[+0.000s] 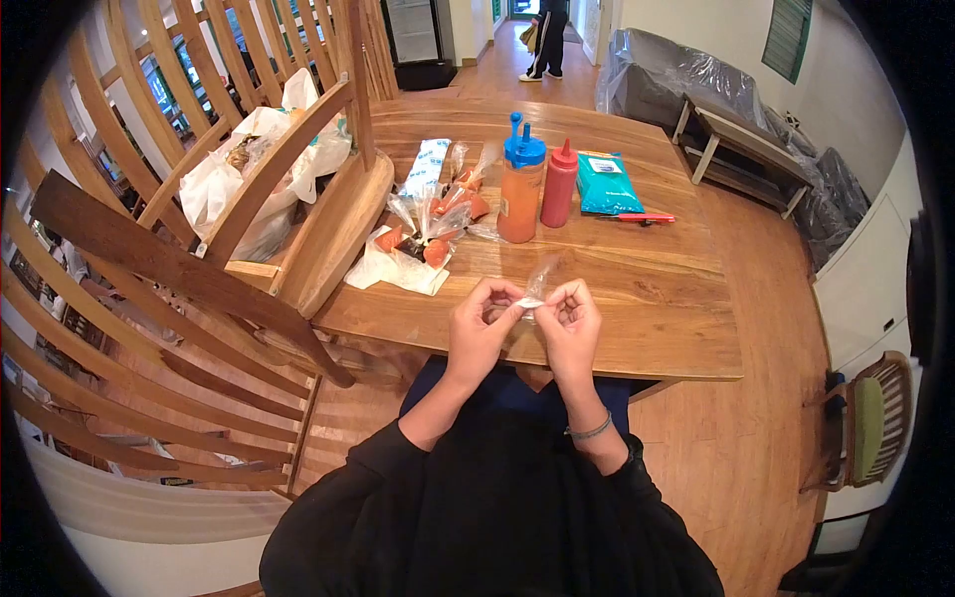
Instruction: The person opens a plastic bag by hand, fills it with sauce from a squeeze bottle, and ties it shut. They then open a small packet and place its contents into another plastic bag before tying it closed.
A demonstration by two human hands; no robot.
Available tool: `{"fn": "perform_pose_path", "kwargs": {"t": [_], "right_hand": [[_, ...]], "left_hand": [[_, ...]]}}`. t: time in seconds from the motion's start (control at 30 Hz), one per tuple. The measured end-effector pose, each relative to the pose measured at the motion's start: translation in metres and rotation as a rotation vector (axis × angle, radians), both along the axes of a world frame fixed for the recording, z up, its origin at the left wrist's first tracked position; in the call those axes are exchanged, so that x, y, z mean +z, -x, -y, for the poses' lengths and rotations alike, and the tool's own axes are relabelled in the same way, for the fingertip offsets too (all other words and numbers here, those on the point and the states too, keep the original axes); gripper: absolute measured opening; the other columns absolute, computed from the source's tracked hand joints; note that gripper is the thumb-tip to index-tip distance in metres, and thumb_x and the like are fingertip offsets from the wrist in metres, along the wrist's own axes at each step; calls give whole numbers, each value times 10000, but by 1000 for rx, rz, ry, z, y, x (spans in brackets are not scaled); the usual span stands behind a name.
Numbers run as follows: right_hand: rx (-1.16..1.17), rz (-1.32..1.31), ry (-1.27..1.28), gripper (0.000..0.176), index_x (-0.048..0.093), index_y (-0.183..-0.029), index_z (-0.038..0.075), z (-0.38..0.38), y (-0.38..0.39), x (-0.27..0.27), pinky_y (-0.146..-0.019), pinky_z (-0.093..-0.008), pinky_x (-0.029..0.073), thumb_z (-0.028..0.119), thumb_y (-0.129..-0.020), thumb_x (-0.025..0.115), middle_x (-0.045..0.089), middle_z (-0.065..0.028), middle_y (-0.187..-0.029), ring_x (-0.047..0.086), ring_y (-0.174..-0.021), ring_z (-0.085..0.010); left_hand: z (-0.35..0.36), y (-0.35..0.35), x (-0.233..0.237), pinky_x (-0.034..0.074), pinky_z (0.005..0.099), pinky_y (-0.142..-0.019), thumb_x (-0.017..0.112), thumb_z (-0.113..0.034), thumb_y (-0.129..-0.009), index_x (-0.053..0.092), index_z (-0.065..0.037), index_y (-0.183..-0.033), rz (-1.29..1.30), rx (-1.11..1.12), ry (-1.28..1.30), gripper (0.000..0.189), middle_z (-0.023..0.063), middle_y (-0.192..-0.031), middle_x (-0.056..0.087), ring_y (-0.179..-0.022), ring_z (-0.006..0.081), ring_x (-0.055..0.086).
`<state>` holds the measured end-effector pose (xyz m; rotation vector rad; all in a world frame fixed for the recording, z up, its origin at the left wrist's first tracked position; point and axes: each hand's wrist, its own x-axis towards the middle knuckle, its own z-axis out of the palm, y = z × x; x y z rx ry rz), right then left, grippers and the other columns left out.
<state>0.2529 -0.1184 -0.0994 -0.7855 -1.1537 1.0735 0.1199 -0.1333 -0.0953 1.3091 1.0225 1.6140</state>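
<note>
Both of my hands meet above the near edge of the wooden table. My left hand [481, 323] pinches one side of a small clear plastic bag [540, 278], its thumb and forefinger closed on it. Pinching the other side is my right hand [571, 323]. The bag's upper part stands up between the fingertips. Beyond the hands stand an orange sauce bottle [518, 199] with a blue pump-like top and a red squeeze bottle [560, 187]. Several small knotted bags of orange-red sauce [436, 251] lie to the left, some on a white paper [383, 269].
A teal packet [605, 184] and a red pen-like item [642, 217] lie at the right. A blue-and-white packet [428, 165] is at the back. An upturned wooden chair [338, 239] rests at the left beside a white plastic bag [214, 194]. A person [545, 45] stands far off.
</note>
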Motion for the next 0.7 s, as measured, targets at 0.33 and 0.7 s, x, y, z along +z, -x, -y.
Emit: {"fn": "perform_pose_path", "kwargs": {"t": [0.33,0.7], "right_hand": [[-197,197,-68,218,534,-973,49,-6,4,7,-683,-196,492,-59,-847,675,557,0,-875,559,-810,-54],[-259,372,-226,221,641,-909,47,1,7,7,-728,-307,534,-14,-744,775,621,-89,-985,631,-892,-198]], "left_hand": [[1,-3,-4,436,216,-846,665,28,-908,459,-86,-1225,463,-349,66,394,13,-1000,582,-955,77,572],[-1,-7,-7,464,248,-674,690,15,-892,456,-56,-1320,-135,182,-118,493,14,-890,549,-759,79,516]]}}
